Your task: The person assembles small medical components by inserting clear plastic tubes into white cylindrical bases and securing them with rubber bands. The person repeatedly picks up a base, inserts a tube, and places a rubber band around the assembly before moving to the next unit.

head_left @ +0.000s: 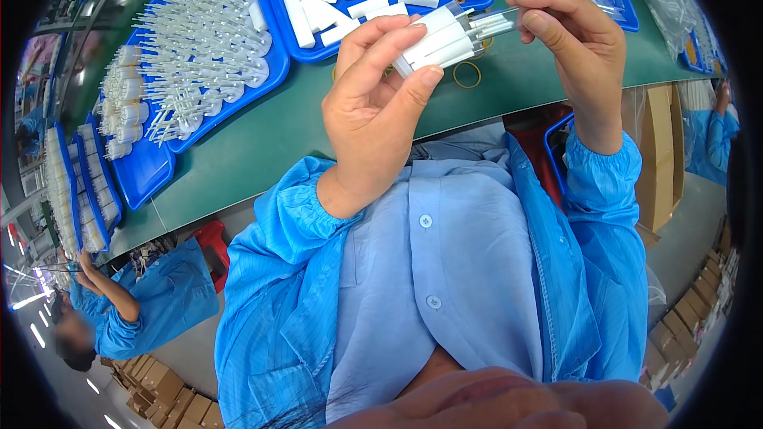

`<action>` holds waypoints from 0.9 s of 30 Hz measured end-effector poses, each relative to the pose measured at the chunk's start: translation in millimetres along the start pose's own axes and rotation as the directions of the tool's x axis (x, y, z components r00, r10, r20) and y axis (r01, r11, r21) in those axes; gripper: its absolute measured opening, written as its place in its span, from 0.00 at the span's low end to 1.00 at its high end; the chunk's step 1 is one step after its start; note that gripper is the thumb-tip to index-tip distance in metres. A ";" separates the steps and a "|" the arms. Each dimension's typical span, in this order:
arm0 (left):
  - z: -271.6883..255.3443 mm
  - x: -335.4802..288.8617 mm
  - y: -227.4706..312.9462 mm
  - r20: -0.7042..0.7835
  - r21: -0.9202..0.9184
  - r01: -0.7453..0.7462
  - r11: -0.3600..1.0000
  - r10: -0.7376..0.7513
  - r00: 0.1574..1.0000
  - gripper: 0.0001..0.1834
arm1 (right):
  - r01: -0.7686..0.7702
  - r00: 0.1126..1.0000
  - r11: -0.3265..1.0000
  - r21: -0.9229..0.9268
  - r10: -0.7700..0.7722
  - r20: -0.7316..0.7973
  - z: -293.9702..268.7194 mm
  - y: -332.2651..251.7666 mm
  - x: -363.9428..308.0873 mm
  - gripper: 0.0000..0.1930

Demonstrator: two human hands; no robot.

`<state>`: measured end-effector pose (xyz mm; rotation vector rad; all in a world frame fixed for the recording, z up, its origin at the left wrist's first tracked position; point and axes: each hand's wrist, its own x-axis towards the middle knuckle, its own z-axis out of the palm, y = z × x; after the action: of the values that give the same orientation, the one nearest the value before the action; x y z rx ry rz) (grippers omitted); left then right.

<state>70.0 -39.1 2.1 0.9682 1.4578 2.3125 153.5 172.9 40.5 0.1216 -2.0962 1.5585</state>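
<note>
My left hand (369,107) is closed around a white bundle (437,41) of cylinder-like pieces, above the near part of the green table. Several thin whitish rods (486,26) stick out of its right end. Around the far edge of the bundle shows a bit of clear plastic. My right hand (580,44) pinches a thin clear tube (511,13) between thumb and fingers, its end at the rods. Whether the tube sits over a rod or beside it, I cannot tell.
Beyond the hands, a blue tray (296,51) holds white cylinders and spiked pieces. Another blue tray (274,71) at left carries many white spiked pieces. Clear tubes lie in a right-hand tray (628,17). Rubber bands (467,75) lie on the green table (262,143). A co-worker (151,298) is at far left.
</note>
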 end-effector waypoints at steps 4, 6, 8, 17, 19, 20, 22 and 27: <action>0.7 -0.1 -0.4 -0.018 -0.001 0.021 1.000 -0.021 1.000 0.18 | -0.017 1.000 1.000 -0.009 0.017 0.010 0.0 -0.4 -2.1 0.08; 1.2 -0.4 -1.6 -0.015 0.013 0.011 1.000 -0.011 1.000 0.18 | -0.047 0.999 0.999 0.014 0.047 0.019 -1.5 -1.2 -2.9 0.08; 1.5 -0.5 -2.1 -0.010 0.020 0.007 1.000 -0.007 1.000 0.18 | -0.054 0.998 0.998 0.029 0.053 0.024 -2.9 -0.7 -2.4 0.08; 3.2 -1.1 -4.4 0.012 0.024 -0.024 0.999 0.024 1.000 0.20 | -0.048 0.997 0.999 0.022 0.047 0.058 -3.1 -1.6 -3.6 0.09; 3.9 -1.4 -4.1 0.025 0.054 -0.039 0.998 0.038 0.999 0.20 | -0.065 0.997 0.997 0.035 0.063 0.044 -0.7 -2.0 -4.1 0.09; 4.4 -1.6 -4.1 0.015 0.057 -0.037 0.998 0.036 0.999 0.20 | -0.077 0.997 0.996 0.050 0.076 0.033 0.6 -1.2 -5.1 0.09; 5.1 -2.3 -4.3 -0.006 0.065 -0.033 0.997 0.033 0.999 0.20 | -0.116 0.993 0.990 0.084 0.115 0.022 3.0 -0.1 -6.7 0.09; 5.7 -1.8 -2.9 -0.006 0.105 -0.002 0.995 0.002 1.000 0.17 | -0.195 0.979 0.966 0.168 0.201 -0.022 10.7 2.5 -11.8 0.09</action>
<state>74.6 -34.7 0.5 0.9910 1.5950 2.2621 159.0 161.2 30.8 -0.0628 -1.9975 1.8367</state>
